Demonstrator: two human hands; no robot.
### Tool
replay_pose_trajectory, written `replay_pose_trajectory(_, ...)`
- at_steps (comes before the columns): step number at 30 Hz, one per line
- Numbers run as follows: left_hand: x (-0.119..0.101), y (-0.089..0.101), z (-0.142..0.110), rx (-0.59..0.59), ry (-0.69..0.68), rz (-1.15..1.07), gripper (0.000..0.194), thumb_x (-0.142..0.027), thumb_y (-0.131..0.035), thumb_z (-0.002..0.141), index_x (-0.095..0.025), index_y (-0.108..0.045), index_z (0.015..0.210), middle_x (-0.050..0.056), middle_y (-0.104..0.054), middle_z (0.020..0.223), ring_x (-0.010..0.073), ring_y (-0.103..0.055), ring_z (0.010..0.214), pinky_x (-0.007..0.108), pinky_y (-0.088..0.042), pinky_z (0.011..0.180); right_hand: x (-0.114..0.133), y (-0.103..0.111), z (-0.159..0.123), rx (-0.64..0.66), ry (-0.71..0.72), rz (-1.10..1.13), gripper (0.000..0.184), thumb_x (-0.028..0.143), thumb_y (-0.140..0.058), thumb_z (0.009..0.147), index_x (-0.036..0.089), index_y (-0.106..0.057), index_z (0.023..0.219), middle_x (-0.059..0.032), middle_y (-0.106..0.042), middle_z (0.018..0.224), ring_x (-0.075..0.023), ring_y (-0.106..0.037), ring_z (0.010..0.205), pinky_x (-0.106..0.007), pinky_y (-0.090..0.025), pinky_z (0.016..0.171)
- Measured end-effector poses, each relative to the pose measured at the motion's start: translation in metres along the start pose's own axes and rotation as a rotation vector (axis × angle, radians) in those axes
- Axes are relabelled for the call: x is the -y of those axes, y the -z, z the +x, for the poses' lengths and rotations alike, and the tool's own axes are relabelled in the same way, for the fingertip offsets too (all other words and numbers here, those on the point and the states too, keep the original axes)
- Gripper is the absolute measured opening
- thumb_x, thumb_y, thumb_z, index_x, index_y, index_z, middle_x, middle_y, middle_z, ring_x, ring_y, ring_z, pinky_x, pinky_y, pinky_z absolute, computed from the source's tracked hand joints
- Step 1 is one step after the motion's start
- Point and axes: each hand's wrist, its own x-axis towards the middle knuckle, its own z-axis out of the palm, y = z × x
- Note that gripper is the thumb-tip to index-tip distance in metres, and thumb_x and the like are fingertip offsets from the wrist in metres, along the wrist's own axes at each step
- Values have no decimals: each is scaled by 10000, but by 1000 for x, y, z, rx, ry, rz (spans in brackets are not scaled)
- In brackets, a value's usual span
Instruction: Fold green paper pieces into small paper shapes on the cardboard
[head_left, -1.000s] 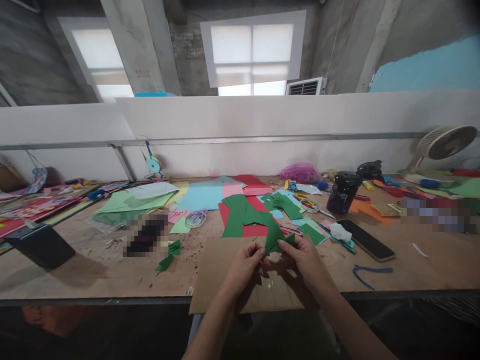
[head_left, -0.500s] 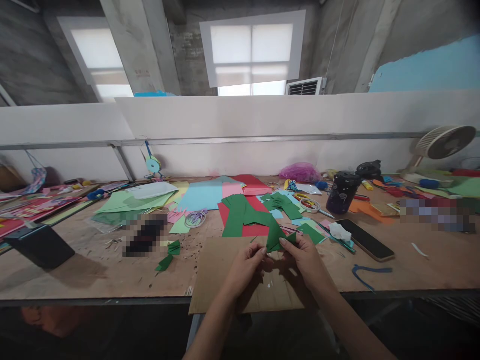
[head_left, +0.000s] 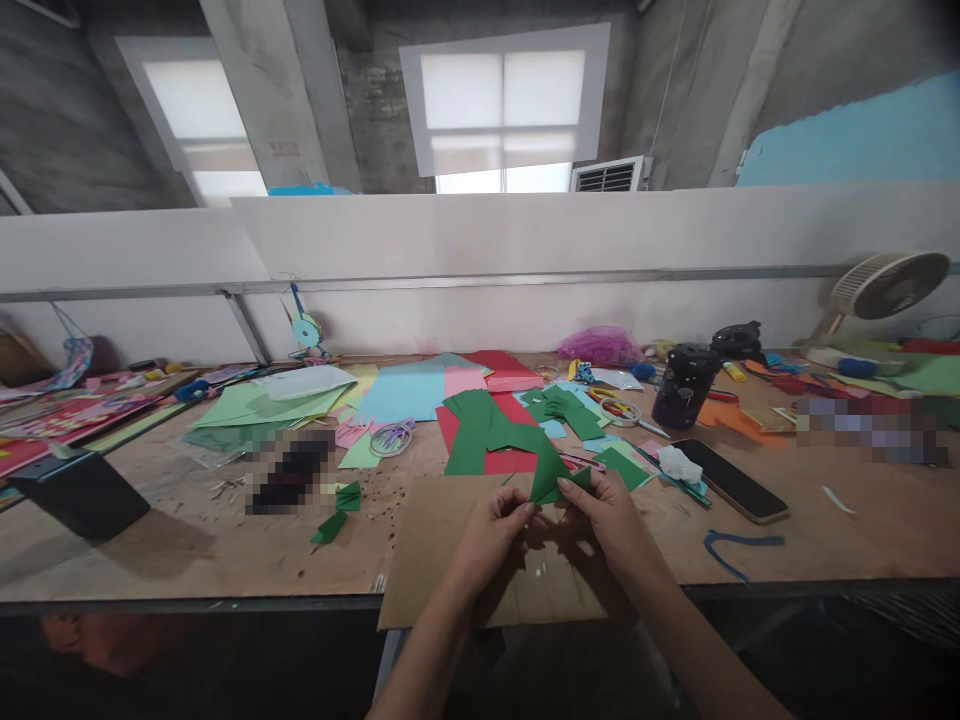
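"Though both forearms (head_left: pixel 431 620) are cut off at the bottom, can you make out the grip?"

"Plainly. The left hand (head_left: pixel 491 520) has thumb and fingers closed on one lower corner of the folded green paper (head_left: pixel 550 476), and the right hand (head_left: pixel 606 508) is pinched on the other side of it. It sits between them, over the cardboard (head_left: pixel 431 560)."

"I lose some of it."

"Same here. Parts of its lower edge go behind the thumbs, some of the other fingers are tucked out of sight, and its far edge is hard to part from the green sheet (head_left: pixel 469 440) behind, being the same colour."

"Two small green folds (head_left: pixel 330 527) lie left of the cardboard. What's the dark thing (head_left: pixel 292 472) just beyond them?"

"Blurred into squares; I can't tell. Off to the right there's a blue strip (head_left: pixel 742 542), then a phone (head_left: pixel 739 485) with a crumpled tissue (head_left: pixel 681 464) by its far end."

"Any containers?"

"A dark tumbler (head_left: pixel 685 388), upright beyond the phone, too dark to show what's in it. Farther back, a pink plastic bag (head_left: pixel 600 346) is bunched near the white partition (head_left: pixel 450 235); I can't make out its contents either."

"And past that?"

"A window (head_left: pixel 502 100), its bottom hidden by the partition."
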Motion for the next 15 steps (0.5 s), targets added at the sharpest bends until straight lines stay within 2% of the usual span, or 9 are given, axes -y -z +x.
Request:
replay_pose_trajectory(5, -7, -1, -2, -7, 32, 3, 276, -425, -640, 730, -165, -548, 737, 27, -640, 649, 89, -517, 441, 205, -375, 451, 3, -1, -1, -5, 23, -55, 314, 480, -676, 741, 177, -618, 685, 3, -582, 605, -124, -508, 525, -234, -414, 493)
replay_pose_trajectory(8, -10, 0, -3, 25, 48, -7, 313, -472, -626, 748, -163, -576, 761, 38, -652, 708, 86, -518, 467, 211, -383, 480, 3, 0, 0, -13, 49, -102, 322, 490, -662, 749, 182, -616, 671, 2, -571, 593, -132, -505, 527, -241, -411, 492)
replay_pose_trajectory(11, -8, 2, -3, 40, 17, 2, 376, -527, -599, 773, -154, -622, 807, 41, -641, 746, 84, -510, 509, 202, -371, 491, 6, -1, -2, -11, 48, -141, 338, 515, -650, 745, 186, -619, 674, -1, -569, 580, -150, -515, 541, -251, -413, 495)
replay_pose_trajectory(15, -3, 2, -1, 78, -55, -26, 360, -463, -661, 755, -146, -650, 927, 29, -629, 747, 93, -529, 577, 194, -382, 535, 15, -3, -5, -21, 68, -227, 342, 515, -663, 722, 189, -607, 637, -12, -590, 610, -181, -541, 613, -272, -436, 554)
